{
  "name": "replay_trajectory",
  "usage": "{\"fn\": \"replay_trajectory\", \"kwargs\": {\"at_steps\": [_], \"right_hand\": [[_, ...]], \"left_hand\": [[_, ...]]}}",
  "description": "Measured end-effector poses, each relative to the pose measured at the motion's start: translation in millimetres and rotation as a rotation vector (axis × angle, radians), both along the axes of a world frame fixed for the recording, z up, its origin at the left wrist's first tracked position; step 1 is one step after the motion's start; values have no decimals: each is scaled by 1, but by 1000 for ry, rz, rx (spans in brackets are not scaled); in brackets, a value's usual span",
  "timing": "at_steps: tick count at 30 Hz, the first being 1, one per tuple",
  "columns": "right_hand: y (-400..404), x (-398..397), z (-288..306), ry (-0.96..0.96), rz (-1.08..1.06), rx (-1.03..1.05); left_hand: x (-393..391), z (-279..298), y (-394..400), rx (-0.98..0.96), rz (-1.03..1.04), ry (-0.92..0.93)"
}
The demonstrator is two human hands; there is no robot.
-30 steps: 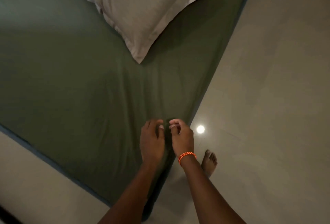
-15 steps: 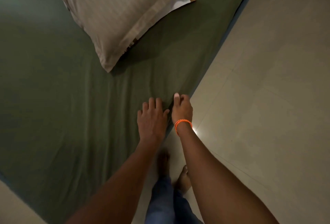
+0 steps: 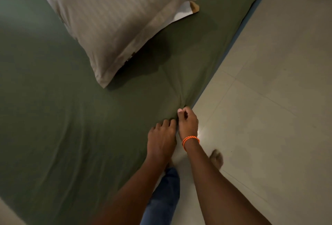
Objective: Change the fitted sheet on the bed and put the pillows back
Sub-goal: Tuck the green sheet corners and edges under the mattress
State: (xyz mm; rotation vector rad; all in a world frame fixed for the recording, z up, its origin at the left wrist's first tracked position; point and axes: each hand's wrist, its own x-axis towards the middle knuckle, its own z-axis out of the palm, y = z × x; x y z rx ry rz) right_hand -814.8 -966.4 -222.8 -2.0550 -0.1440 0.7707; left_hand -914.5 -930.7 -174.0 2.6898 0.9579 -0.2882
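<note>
1. Fitted sheet (image 3: pixel 71 135): dull olive green, plain, spread over the whole visible top of the bed. Mostly flat, with soft shallow creases running across the near half. At the right edge the cloth is gathered into a bunch of tight folds that fan back toward the pillow.
2. Pillow (image 3: pixel 115 18): beige-grey case with faint woven stripes and a flat flanged border. Lies slantwise on the sheet at the far end. A white inner corner and a tan patch show at its open right end.
3. Right hand (image 3: pixel 187 122): at the bed's edge, thumb and fingers curled, pinching the gathered sheet. An orange braided wristband (image 3: pixel 190 140) circles the wrist.
4. Left hand (image 3: pixel 161 138): just beside the right one, lying palm down on the sheet near the edge, fingers bent at the tips, which press into the cloth.
5. Floor (image 3: pixel 269 99): pale glossy tiles along the bed's right side. A bare foot (image 3: pixel 217 158) stands on it, and a blue denim leg (image 3: pixel 165 196) shows between the forearms.
</note>
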Motion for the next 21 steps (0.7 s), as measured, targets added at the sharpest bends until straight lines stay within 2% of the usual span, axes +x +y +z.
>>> {"fn": "replay_trajectory", "kwargs": {"at_steps": [3,5,7,9,10,12,14,18,21], "right_hand": [[6,21,-8,203,-117,71],[8,37,-18,223,-137,40],[13,60,-30,241,-164,16],[21,87,-40,247,-180,-48],[25,98,-44,222,-154,-76],[33,115,-50,101,-23,-124],[32,125,-49,-43,73,-215],[4,137,-42,-177,9,-432],[8,135,-38,-93,-91,-451]], "left_hand": [[21,-4,-18,-129,211,-99],[38,-13,-31,-428,487,-175],[58,-21,-34,-901,1048,-319],[79,-33,-32,-1381,1602,-550],[86,-38,-31,-1484,1756,-682],[100,-53,-27,-1497,1932,-893],[116,-63,-23,-1436,2047,-950],[145,-73,-25,-1279,2186,-797],[151,-89,-36,-1292,2215,-638]]}}
